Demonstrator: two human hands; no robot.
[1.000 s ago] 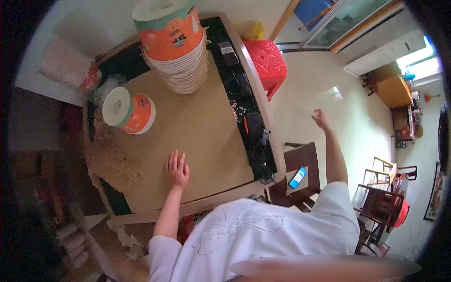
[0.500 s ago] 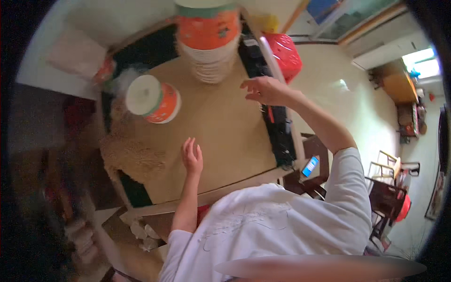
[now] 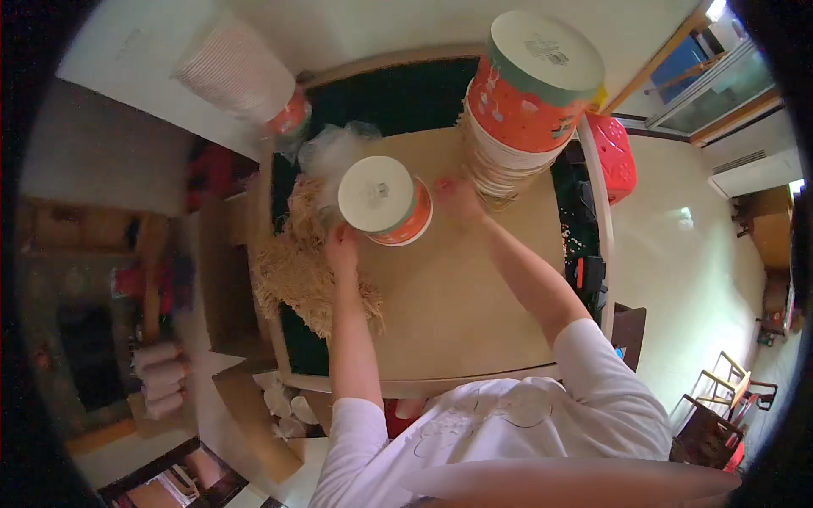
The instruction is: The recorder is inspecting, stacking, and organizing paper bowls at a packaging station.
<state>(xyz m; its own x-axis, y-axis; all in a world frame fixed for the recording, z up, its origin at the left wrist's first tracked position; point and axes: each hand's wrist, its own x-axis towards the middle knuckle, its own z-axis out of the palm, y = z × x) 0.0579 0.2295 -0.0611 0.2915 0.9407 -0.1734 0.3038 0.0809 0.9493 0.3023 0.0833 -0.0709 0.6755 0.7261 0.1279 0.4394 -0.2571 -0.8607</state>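
Observation:
An orange, white and green paper bucket (image 3: pixel 378 193) stands upside down on a brown board (image 3: pixel 474 313), its pale round base facing up. At its lower left side is my left hand (image 3: pixel 342 247), beside the shredded filler; its fingertips are partly hidden and its grip is unclear. Between this bucket and a tall stack of like upturned paper buckets (image 3: pixel 529 106) is my right hand (image 3: pixel 460 201), smeared by motion. Its fingers point toward the single bucket, and whether they touch it is not plain. Strands of filler hang around the lower part of the tall stack.
A pile of tan shredded paper filler (image 3: pixel 296 271) covers the board's left side, with clear plastic wrap (image 3: pixel 334 152) behind it. A wrapped stack of white-rimmed buckets (image 3: pixel 241 80) leans at the back left. Beyond the table's right edge stands a red plastic stool (image 3: pixel 611 157).
My view has swung left, so the table appears farther right. My left hand has reached up to the single bucket's side, and my right hand has come in from the table's right toward it.

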